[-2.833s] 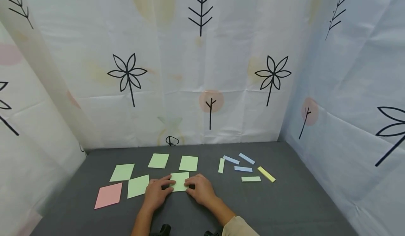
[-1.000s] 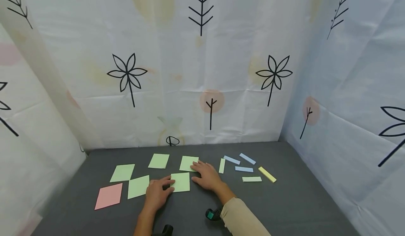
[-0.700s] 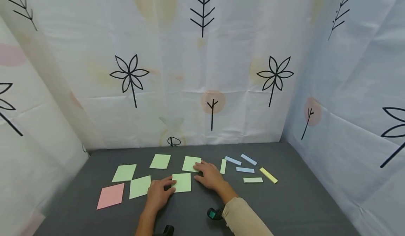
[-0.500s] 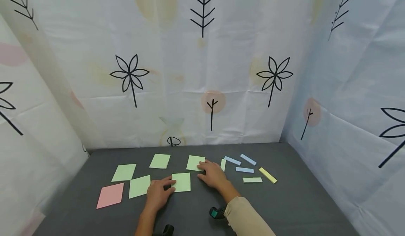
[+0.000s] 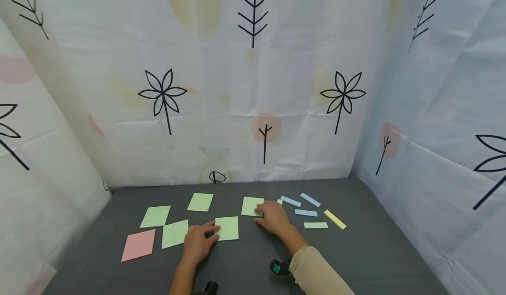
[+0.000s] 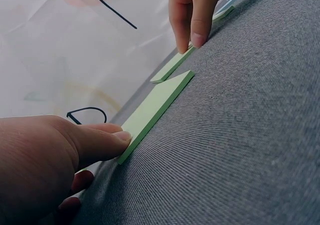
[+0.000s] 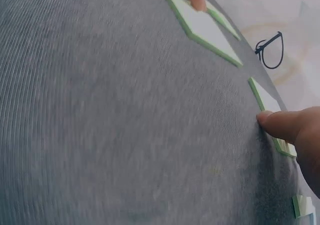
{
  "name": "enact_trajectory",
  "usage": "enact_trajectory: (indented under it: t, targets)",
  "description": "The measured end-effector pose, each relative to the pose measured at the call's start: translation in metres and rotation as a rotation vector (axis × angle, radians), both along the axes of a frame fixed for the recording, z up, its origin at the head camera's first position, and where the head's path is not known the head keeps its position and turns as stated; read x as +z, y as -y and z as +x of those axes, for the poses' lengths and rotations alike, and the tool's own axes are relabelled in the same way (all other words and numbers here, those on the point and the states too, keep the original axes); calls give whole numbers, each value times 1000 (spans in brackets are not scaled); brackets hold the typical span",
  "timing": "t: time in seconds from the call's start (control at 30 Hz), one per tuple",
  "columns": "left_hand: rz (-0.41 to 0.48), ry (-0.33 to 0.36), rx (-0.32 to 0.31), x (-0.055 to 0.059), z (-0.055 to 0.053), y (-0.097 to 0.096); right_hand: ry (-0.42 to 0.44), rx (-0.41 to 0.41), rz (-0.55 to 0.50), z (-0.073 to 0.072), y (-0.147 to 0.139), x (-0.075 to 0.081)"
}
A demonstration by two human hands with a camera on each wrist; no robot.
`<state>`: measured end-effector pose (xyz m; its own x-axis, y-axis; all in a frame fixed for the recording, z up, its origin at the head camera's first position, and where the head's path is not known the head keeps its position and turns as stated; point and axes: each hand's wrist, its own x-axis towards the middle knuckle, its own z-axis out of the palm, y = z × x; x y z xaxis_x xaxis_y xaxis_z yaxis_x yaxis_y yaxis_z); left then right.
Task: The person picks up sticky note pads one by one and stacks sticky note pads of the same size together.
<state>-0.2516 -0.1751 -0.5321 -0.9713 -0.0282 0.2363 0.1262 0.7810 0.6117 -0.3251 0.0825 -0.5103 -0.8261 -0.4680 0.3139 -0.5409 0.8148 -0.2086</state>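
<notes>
My left hand (image 5: 197,242) rests its thumb and index finger on the left edge of a square green sticky note pad (image 5: 228,229) near the middle of the table. In the left wrist view, that thumb lies straight on the pad's corner. Behind and to the right, my right hand (image 5: 274,218) holds the right side of a second green sticky note pad (image 5: 250,206) between thumb and fingers. Its thumb is at the near edge in the right wrist view. A narrow green strip pad (image 5: 280,202) is mostly hidden behind the right hand.
Further left lie several pads, among them green ones (image 5: 175,233) and a pink one (image 5: 138,245). Narrow blue (image 5: 306,213), yellow (image 5: 334,219) and green (image 5: 315,225) strip pads are scattered to the right. Patterned white cloth (image 5: 221,145) walls the grey table (image 5: 245,268) at back and sides.
My right hand left the front green pad, took hold of the one behind and slid it to the right, towards the strip pads. My left hand has stayed at the front pad.
</notes>
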Motion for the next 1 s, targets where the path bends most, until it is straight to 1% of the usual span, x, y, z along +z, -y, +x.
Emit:
enact_trajectory:
  t: [0.17, 0.23, 0.37, 0.47, 0.53, 0.7, 0.77, 0.9, 1.0]
  targets:
    - [4, 4, 0, 0, 1, 1, -89, 54, 78, -4, -2, 0]
    - [5, 5, 1, 0, 1, 1, -123, 91, 83, -5, -2, 0]
    - [4, 8, 6, -1, 1, 0, -153, 153, 47, -7, -4, -2]
    - [7, 4, 8, -1, 0, -1, -170, 165, 40, -9, -5, -4]
    - [6, 0, 9, -1, 0, -1, -199, 167, 62, -11, -6, -5]
    - [7, -12, 10, 0, -1, -2, -236, 181, 91, -13, -6, -7]
    - [4, -26, 7, 0, -1, -2, -239, 189, 75, -13, -6, -8]
    - [4, -37, 7, -1, -1, -1, -233, 218, 6, -14, -8, -9]
    - [14, -28, 8, -1, 0, -1, -225, 239, -26, -14, -9, -9]
